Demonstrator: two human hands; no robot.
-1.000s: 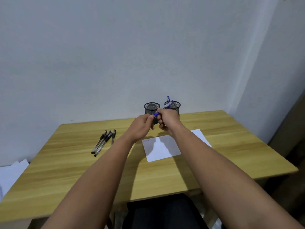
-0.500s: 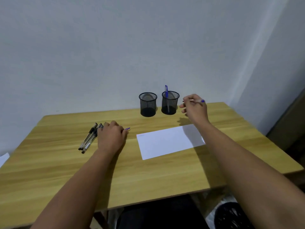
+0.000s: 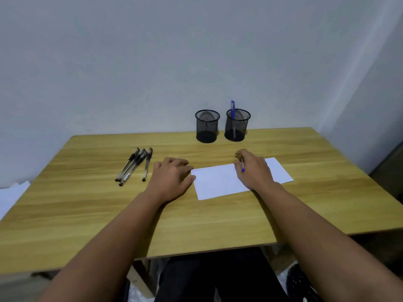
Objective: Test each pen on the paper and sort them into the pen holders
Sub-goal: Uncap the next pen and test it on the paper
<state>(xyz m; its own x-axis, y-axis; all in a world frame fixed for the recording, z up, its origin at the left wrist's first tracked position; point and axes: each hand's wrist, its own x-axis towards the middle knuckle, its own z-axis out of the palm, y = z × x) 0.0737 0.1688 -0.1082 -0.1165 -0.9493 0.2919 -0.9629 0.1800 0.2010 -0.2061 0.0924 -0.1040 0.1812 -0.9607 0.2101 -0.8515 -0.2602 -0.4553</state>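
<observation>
A white paper point(image 3: 218, 184) lies on the wooden table point(image 3: 87, 214). My right hand point(image 3: 254, 172) rests on the paper and grips a clear pen point(image 3: 242, 164) with a blue end. My left hand point(image 3: 172, 177) lies palm down at the paper's left edge with its fingers curled; the blue cap it held earlier is hidden. Several black-capped pens point(image 3: 135, 166) lie to the left of that hand. Two black mesh holders stand by the wall. The left holder point(image 3: 207, 127) looks empty, and the right holder point(image 3: 237, 127) holds a blue pen point(image 3: 232, 107).
White sheets point(image 3: 11, 195) lie beyond the table's left edge. A grey wall runs right behind the holders, with a corner at the right. My dark-clad legs point(image 3: 218, 277) are under the table's front edge.
My hands pulled apart with the pen uncapped. The right hand came down from beside the holders onto the paper. The left hand slid right from near the black pens to the paper's edge.
</observation>
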